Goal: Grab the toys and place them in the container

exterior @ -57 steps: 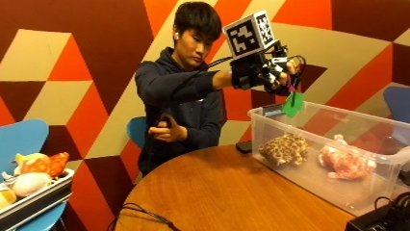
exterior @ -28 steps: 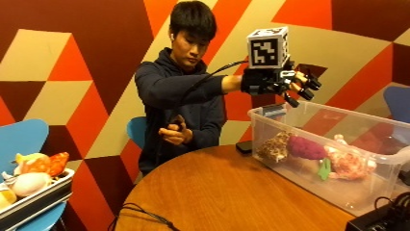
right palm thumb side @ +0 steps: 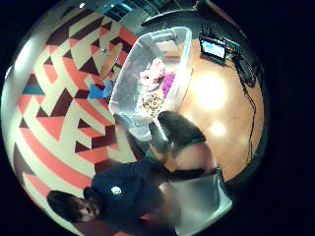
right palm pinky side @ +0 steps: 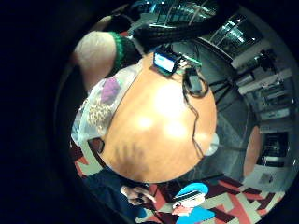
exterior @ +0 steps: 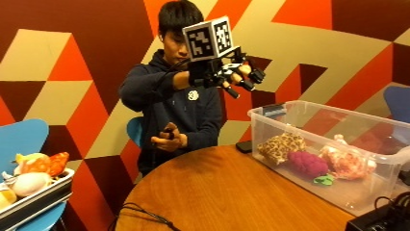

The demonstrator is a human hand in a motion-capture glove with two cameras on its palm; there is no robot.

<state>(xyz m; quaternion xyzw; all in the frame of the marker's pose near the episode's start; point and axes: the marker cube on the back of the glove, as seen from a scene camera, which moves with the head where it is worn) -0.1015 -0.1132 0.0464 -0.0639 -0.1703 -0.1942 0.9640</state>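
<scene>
Because its fingers are spread and hold nothing, the gloved right hand (exterior: 234, 74) hangs high, with three toys in the clear container (exterior: 384, 159) at four o'clock and more toys (exterior: 29, 173) waiting at eight o'clock.

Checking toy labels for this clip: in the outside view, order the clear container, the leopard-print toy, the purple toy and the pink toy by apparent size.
1. Clear container, by far.
2. Leopard-print toy and pink toy: too alike to rank.
3. Purple toy, slightly smaller.
</scene>
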